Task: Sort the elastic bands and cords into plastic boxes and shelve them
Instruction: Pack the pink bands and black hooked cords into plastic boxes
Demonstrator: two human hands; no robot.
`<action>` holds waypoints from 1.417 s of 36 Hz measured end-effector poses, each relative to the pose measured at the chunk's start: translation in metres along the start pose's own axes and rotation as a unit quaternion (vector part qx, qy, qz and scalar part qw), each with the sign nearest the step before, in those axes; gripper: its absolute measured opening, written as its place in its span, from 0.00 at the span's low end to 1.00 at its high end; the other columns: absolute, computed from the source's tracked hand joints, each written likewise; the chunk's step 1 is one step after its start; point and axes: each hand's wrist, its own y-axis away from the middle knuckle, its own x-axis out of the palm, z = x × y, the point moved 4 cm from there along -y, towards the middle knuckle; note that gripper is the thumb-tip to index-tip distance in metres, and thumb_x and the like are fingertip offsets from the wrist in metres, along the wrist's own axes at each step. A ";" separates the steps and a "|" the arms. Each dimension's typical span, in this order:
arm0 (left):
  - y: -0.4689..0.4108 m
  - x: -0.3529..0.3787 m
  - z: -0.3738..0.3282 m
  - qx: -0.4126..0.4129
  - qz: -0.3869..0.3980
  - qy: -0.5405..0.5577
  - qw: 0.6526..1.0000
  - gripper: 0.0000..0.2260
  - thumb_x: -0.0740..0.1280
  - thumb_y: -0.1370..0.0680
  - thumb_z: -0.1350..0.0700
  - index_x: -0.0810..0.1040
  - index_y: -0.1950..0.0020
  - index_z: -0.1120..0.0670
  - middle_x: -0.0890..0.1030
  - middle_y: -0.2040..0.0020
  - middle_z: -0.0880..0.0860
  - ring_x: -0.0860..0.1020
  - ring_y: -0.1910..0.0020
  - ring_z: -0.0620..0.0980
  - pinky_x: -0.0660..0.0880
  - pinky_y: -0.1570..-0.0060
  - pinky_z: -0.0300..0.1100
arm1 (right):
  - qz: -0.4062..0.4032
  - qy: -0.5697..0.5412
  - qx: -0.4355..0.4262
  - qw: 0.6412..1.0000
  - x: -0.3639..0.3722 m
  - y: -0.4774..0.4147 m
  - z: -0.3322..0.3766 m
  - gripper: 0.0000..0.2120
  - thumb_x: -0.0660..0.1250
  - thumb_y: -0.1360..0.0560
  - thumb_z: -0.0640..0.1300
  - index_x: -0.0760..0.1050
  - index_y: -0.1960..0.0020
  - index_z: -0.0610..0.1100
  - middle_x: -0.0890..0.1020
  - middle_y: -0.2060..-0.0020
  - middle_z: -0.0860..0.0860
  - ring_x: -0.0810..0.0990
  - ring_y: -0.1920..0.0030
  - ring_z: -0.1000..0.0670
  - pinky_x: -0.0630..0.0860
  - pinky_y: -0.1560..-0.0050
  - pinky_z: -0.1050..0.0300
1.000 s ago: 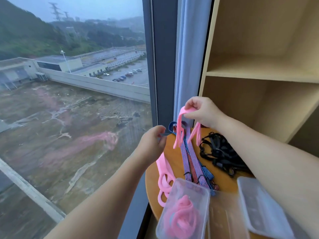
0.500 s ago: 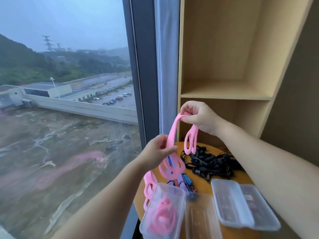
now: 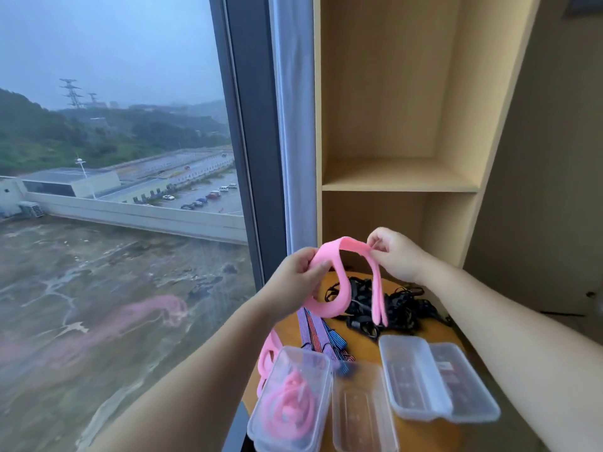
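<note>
Left hand (image 3: 298, 278) and right hand (image 3: 394, 256) pinched the flat pink elastic band (image 3: 354, 244) mid-frame. Best coiled compact before going into the clear plastic box (image 3: 303, 357) of pink bands, bottom centre.

A large window (image 3: 114, 190) shows a grey, rainy sky, green hills, a car park and a wet flat roof. A dark window frame (image 3: 251, 141) and pale curtain (image 3: 295, 125) stand beside a light wooden shelf unit (image 3: 398, 174). A beige wall (image 3: 548, 190) is on the right, behind a round wooden bench (image 3: 434, 433).
</note>
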 end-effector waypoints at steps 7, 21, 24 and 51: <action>-0.031 0.021 -0.036 0.003 -0.004 -0.044 0.999 0.11 0.62 0.20 0.50 0.71 0.60 0.52 0.72 0.70 0.46 0.70 0.69 0.49 0.69 0.64 0.45 | -0.054 -0.036 -0.008 0.998 -0.020 0.014 -0.005 0.04 0.67 0.23 0.43 0.76 0.56 0.48 0.82 0.60 0.51 0.79 0.63 0.54 0.74 0.62 0.58; -0.042 0.025 -0.070 0.034 -0.055 -0.101 0.993 0.11 0.67 0.21 0.49 0.76 0.54 0.57 0.80 0.64 0.51 0.76 0.68 0.48 0.74 0.68 0.44 | 0.010 -0.269 -0.091 0.959 -0.041 0.047 0.048 0.13 0.69 0.27 0.29 0.80 0.43 0.37 0.85 0.63 0.51 0.79 0.66 0.58 0.73 0.67 0.68; -0.040 0.021 -0.071 0.031 -0.097 -0.081 0.992 0.10 0.71 0.24 0.48 0.75 0.53 0.52 0.83 0.58 0.51 0.81 0.61 0.50 0.80 0.62 0.45 | -0.022 -0.284 -0.107 0.953 -0.048 0.046 0.055 0.12 0.69 0.27 0.29 0.80 0.43 0.36 0.86 0.61 0.51 0.80 0.64 0.57 0.74 0.65 0.68; -0.043 0.017 -0.086 0.154 -0.003 -0.039 0.987 0.20 0.77 0.36 0.41 0.76 0.47 0.36 0.81 0.51 0.39 0.81 0.53 0.42 0.78 0.56 0.37 | -0.008 -0.353 -0.076 0.932 -0.077 0.051 0.080 0.14 0.68 0.25 0.35 0.74 0.40 0.35 0.84 0.55 0.41 0.77 0.55 0.44 0.70 0.57 0.55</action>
